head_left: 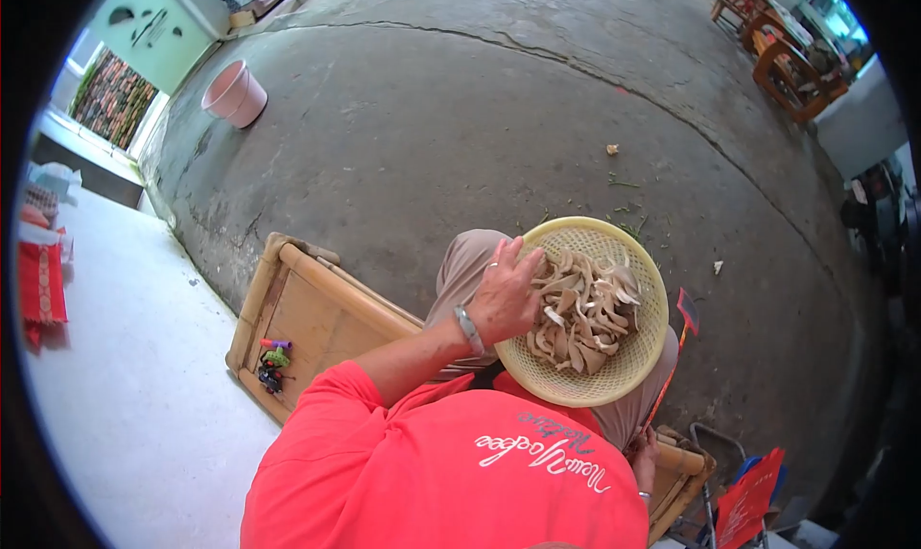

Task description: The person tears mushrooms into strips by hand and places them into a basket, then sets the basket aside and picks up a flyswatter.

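A pale yellow plastic basket (652, 343) with mesh walls rests across my lap. Torn strips of oyster mushroom (585, 309) lie heaped inside it. At the basket's left side, my left hand (508, 295) hovers over the rim and the edge of the heap, its fingers stretched and slightly apart; nothing shows in them. Low beside my right thigh, my right hand (645, 458) is closed around the thin handle of a red fly swatter (687, 311), whose head points up and away past the basket's right side. The thumb of my left hand is mostly hidden.
A bamboo bench (336, 304) is under me, with small colourful objects (274, 362) on its left part. A pink bucket (235, 95) stands farther off on the concrete floor. Green scraps (628, 225) lie beyond the basket. A red bag (750, 501) is at lower right.
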### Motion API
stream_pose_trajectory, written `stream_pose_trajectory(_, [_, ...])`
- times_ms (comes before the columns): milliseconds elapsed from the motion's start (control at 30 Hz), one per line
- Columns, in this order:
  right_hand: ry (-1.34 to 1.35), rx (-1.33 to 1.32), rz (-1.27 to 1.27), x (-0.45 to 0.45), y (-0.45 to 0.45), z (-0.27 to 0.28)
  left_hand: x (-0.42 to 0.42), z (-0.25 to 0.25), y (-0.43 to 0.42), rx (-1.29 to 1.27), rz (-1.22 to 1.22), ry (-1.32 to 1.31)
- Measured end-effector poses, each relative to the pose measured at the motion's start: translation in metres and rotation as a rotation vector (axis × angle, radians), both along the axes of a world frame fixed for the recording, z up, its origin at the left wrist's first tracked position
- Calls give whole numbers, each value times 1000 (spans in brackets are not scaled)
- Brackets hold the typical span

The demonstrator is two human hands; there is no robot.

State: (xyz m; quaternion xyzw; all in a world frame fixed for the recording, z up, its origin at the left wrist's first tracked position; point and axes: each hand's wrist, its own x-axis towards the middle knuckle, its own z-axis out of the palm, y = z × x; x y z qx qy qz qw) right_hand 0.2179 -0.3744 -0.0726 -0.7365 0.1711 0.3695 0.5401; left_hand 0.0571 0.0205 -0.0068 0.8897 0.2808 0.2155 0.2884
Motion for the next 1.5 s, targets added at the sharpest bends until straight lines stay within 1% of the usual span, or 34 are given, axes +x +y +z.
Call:
stream_pose_trajectory(33, [11, -57, -13, -2, 4, 5, 4, 0, 7, -74, 27, 16])
stream_pose_trajectory(67, [22, -113, -27, -2, 6, 7, 7, 1, 15, -72, 39, 11])
stream_pose_trajectory(133, [19, -77, 34, 2, -5, -4, 13, 5, 33, -298, -46, 87])
stream_pose_trajectory(200, [19, -46, 90, 4, -10, -10, 18, 8, 41, -292, -7, 122])
stream_pose_trajectory(267, [-15, -282, 117, 4, -10, -9, 28, 10, 46, -283, 50, 201])
stream_pose_trajectory(300, [-21, -287, 120, 6, -14, -13, 34, 8, 49, -288, 52, 195])
stream_pose_trajectory(367, [-26, -257, 95, 12, -25, -28, 44, 2, 54, -283, -11, 296])
stream_pose_trajectory(400, [-28, -264, 103, 12, -26, -31, 47, 1, 55, -290, -4, 294])
stream_pose_trajectory(467, [-32, -158, 19, 10, -33, -35, 50, -1, 55, -282, 7, 312])
stream_pose_trajectory(533, [-41, -155, 48, 47, -119, -58, 51, -3, 60, -276, 42, 296])
stream_pose_trajectory(600, [-59, -129, 91, 87, -195, -83, 53, -10, 71, -439, 118, 209])
stream_pose_trajectory(633, [-66, -116, 117, 107, -227, -94, 52, -9, 76, -438, 92, 223])
stream_pose_trajectory(667, [-70, -104, 149, 129, -251, -103, 52, -7, 80, -449, 116, 225])
stream_pose_trajectory(733, [-70, -80, 222, 169, -281, -119, 48, -3, 84, -710, -18, 230])
stream_pose_trajectory(767, [-73, -64, 253, 187, -289, -128, 47, 0, 83, -718, 5, 229])
stream_pose_trajectory(833, [-89, -31, 304, 223, -295, -142, 45, 5, 83, -617, -83, 218])
stream_pose_trajectory(867, [-97, -19, 323, 239, -300, -146, 40, 4, 83, -627, -72, 214])
stream_pose_trajectory(933, [-119, 3, 335, 256, -323, -150, 37, 3, 79, -784, -138, 62])
stream_pose_trajectory(967, [-127, 20, 339, 260, -330, -154, 32, 10, 76, -855, -123, 47])
stream_pose_trajectory(1000, [-131, 38, 349, 261, -326, -157, 28, 8, 76, -858, -119, 50])
stream_pose_trajectory(1067, [-139, 71, 364, 257, -327, -166, 22, 6, 72, -840, -125, -47])
stream_pose_trajectory(1100, [-155, 78, 344, 243, -344, -165, 16, 6, 71, -854, -81, -66])
stream_pose_trajectory(1133, [-187, 67, 291, 188, -328, -195, 8, 15, 69, -884, -77, -84])
stream_pose_trajectory(1167, [-226, 36, 218, 82, -214, -238, 1, 16, 67, -945, -126, -158])
stream_pose_trajectory(1200, [-235, 7, -25, 34, -124, -145, -4, 17, 62, -946, -143, -267])
stream_pose_trajectory(1233, [-253, -12, -89, 28, -86, -92, -11, 18, 56, -987, -180, -406])
stream_pose_trajectory(1267, [-158, -450, 155, 0, -34, -20, -15, 10, 51, -985, -163, -446])
stream_pose_trajectory(1300, [-150, -458, 113, 2, -34, -21, -16, 2, 47, -980, -130, -486])
stream_pose_trajectory(1333, [-240, -526, 220, 4, -37, -24, -15, 0, 44, -990, -159, -472])
stream_pose_trajectory(1367, [-326, -593, 331, 3, -43, -28, -12, -3, 40, -985, -120, -499])
stream_pose_trajectory(1400, [-329, -632, 305, 0, -51, -23, -17, -5, 45, -1009, -79, -546])
stream_pose_trajectory(1467, [-831, -809, 781, 7, -72, -44, -13, -3, 46, -997, -89, -505])
stream_pose_trajectory(1500, [-798, -845, 886, 7, -66, -34, -10, -3, 44, -966, -71, -460])
